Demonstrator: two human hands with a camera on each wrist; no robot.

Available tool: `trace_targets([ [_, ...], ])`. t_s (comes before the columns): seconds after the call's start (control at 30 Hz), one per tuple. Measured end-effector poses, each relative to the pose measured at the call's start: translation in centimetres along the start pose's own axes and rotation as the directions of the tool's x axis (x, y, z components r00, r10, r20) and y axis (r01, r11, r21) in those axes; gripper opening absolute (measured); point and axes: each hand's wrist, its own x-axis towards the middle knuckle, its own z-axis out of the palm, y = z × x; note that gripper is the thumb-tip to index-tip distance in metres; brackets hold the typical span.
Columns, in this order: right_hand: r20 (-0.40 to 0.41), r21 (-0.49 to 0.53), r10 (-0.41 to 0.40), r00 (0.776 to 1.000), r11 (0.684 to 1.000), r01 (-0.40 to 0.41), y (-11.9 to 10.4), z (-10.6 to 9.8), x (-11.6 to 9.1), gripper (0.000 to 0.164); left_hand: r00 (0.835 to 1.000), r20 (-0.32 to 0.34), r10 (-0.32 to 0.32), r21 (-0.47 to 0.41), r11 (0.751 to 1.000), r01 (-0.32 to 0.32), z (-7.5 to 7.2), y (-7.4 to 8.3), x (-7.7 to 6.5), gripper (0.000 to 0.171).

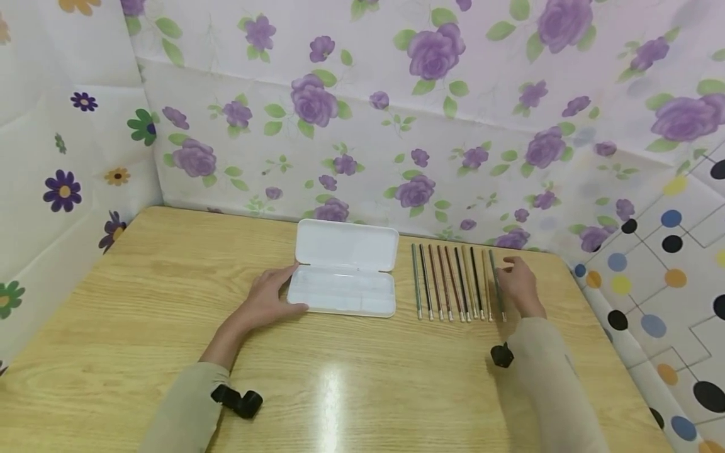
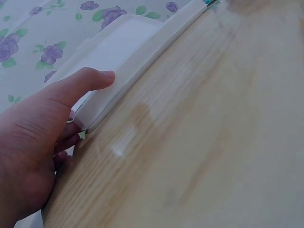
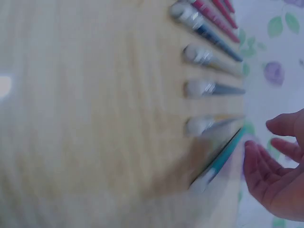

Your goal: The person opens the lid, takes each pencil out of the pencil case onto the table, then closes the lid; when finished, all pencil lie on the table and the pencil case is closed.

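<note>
A white pencil case (image 1: pixel 342 292) lies open on the table, its lid (image 1: pixel 347 246) tipped back toward the wall. My left hand (image 1: pixel 265 302) grips the case's left end; in the left wrist view the thumb (image 2: pixel 95 79) lies over the front wall and the other fingers are partly hidden behind the corner. To the right of the case, several pencils with pale eraser ends stretch in a row. Beside the rightmost one, a teal pencil (image 3: pixel 222 156), is my right hand (image 1: pixel 518 286), fingers loosely bent and thumb apart, with nothing visible between them.
The wooden table (image 1: pixel 362 384) backs onto a wall covering (image 1: pixel 374 145) with purple flowers. A dotted covering (image 1: pixel 651 302) borders the right side. A green pencil (image 1: pixel 416 280) marks the row's left end, close to the case.
</note>
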Motion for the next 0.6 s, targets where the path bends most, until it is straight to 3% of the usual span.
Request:
trace_targets([
  [0.13, 0.008, 0.021, -0.081, 0.997, 0.997, 0.081, -2.0, 0.4, 0.7, 0.051, 1.000, -0.004, 0.008, 0.015, 1.000, -0.008, 0.1, -0.1, 0.1, 0.093],
  [0.43, 0.208, -0.011, -0.223, 0.952, 0.973, 0.230, -7.5, 2.3, 1.2, 0.046, 1.000, 0.004, -0.002, -0.001, 1.000, 0.002, -0.1, 0.0, 0.2, 0.093],
  [0.6, 0.301, 0.211, -0.231, 0.925, 0.962, 0.172, -10.1, 4.0, 1.0, 0.051, 0.999, 0.025, -0.026, -0.015, 1.000, 0.026, -0.4, 0.1, 0.0, 0.093],
])
